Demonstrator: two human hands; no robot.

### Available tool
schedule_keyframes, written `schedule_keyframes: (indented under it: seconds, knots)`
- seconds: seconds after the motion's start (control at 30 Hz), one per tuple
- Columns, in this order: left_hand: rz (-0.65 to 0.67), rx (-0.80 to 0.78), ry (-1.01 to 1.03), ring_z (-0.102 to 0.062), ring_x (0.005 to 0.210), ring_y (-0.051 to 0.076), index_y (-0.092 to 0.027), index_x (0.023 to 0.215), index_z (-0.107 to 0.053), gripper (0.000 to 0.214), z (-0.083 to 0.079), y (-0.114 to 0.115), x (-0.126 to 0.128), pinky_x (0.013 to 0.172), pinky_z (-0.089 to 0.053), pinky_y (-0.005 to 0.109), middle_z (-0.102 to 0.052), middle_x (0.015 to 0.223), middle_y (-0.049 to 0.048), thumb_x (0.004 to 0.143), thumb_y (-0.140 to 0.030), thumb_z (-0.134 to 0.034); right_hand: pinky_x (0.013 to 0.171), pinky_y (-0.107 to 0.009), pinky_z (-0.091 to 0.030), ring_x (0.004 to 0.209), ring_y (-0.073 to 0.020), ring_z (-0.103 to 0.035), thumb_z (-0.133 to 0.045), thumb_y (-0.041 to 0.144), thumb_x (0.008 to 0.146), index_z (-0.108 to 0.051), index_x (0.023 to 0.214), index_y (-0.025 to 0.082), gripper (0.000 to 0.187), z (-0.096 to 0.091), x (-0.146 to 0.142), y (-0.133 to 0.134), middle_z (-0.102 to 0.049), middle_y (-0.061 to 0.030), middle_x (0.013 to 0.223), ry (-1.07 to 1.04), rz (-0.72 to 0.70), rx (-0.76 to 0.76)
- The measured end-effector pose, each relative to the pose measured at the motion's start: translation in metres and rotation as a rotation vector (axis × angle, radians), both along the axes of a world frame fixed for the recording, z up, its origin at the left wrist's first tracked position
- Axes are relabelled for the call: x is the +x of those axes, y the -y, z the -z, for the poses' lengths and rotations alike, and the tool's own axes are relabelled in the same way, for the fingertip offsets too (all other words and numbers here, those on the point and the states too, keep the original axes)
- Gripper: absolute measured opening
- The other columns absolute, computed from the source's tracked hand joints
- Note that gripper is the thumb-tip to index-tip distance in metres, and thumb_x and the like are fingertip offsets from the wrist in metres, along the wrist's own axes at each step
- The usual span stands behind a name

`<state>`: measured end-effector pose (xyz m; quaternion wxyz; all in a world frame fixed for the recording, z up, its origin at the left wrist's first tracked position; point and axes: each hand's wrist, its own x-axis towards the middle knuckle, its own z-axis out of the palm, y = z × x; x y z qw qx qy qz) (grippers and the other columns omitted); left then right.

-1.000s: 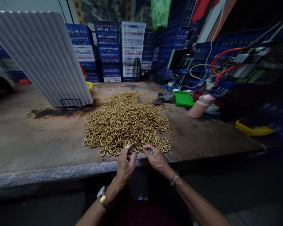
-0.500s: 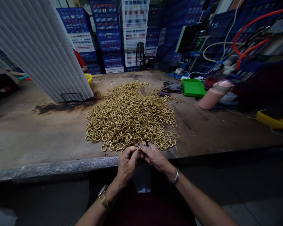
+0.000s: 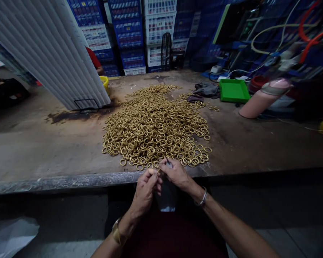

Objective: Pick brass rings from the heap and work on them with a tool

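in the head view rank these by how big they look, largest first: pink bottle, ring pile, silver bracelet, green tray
1. Ring pile
2. Pink bottle and green tray: too alike to rank
3. Silver bracelet, smallest though nearer the camera

The left hand (image 3: 145, 188), its fingers parted a second ago, now pinches a ring (image 3: 158, 172) (just a golden sliver shows) and has closed the gap to the right hand (image 3: 178, 175).
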<state>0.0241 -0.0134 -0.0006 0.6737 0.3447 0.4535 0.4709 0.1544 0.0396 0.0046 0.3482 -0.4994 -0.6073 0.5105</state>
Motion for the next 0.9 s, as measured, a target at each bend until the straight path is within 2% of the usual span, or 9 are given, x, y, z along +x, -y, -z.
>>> schedule_keyframes:
  seconds: [0.1,0.17,0.27,0.53,0.67,0.8,0.9]
  knots:
    - [-0.058,0.015,-0.035,-0.047,0.051,0.007,-0.017,0.079,-0.05,0.025,0.001,0.001,-0.004,0.048,-0.041,0.018,-0.053,0.069,-0.0016,0.077,-0.042,-0.053,0.054,-0.02,-0.035,0.054,-0.0089,-0.045,-0.047,0.025,0.077,-0.055,0.069,0.017,0.014,0.003,0.001,0.005,-0.052,0.0021,0.058,0.147,-0.008,0.183]
    - [-0.089,0.037,-0.086,-0.047,0.052,0.007,-0.017,0.078,-0.05,0.025,0.001,0.001,-0.006,0.049,-0.042,0.019,-0.053,0.068,-0.0014,0.078,-0.042,-0.053,0.056,-0.021,-0.035,0.057,-0.0096,-0.047,-0.046,0.02,0.078,-0.056,0.073,0.018,0.012,0.006,0.003,0.009,-0.055,0.001,0.062,0.234,-0.112,0.305]
    - [-0.087,0.103,-0.174,-0.046,0.052,0.008,-0.017,0.079,-0.05,0.023,0.001,0.0,-0.009,0.051,-0.041,0.019,-0.05,0.062,-0.0028,0.08,-0.04,-0.051,0.057,-0.021,-0.034,0.059,-0.0104,-0.049,-0.045,0.015,0.077,-0.057,0.075,0.019,0.012,0.008,0.003,0.015,-0.058,0.0004,0.065,0.31,-0.248,0.385]
    - [-0.091,0.185,-0.282,-0.044,0.055,0.008,-0.018,0.081,-0.051,0.019,0.007,0.002,-0.01,0.053,-0.038,0.019,-0.048,0.063,-0.0036,0.081,-0.037,-0.05,0.055,-0.021,-0.029,0.057,-0.0114,-0.047,-0.044,0.008,0.066,-0.054,0.074,0.019,0.017,0.009,0.0,0.016,-0.057,0.0003,0.064,0.43,-0.275,0.443]
    - [-0.087,0.248,-0.34,-0.043,0.056,0.008,-0.017,0.079,-0.052,0.018,0.008,0.003,-0.011,0.054,-0.037,0.02,-0.048,0.064,-0.003,0.082,-0.035,-0.049,0.055,-0.021,-0.027,0.057,-0.0112,-0.047,-0.043,0.007,0.066,-0.053,0.074,0.019,0.018,0.007,0.0,0.017,-0.057,0.0004,0.065,0.474,-0.293,0.428]
    - [-0.055,0.287,-0.357,-0.045,0.056,0.009,-0.016,0.076,-0.054,0.018,-0.003,0.012,-0.011,0.055,-0.038,0.02,-0.049,0.061,-0.0024,0.082,-0.033,-0.05,0.055,-0.022,-0.027,0.059,-0.0118,-0.05,-0.043,0.01,0.072,-0.054,0.08,0.019,0.016,0.009,0.004,0.015,-0.059,-0.0002,0.066,0.56,-0.28,0.363]
    - [0.047,0.219,-0.23,-0.049,0.057,0.01,-0.015,0.077,-0.055,0.02,-0.013,0.021,-0.01,0.055,-0.041,0.021,-0.054,0.064,0.0001,0.082,-0.034,-0.05,0.056,-0.022,-0.028,0.062,-0.0128,-0.053,-0.045,0.012,0.074,-0.055,0.084,0.019,0.016,0.013,0.008,0.013,-0.061,-0.0012,0.069,0.633,-0.19,0.337]
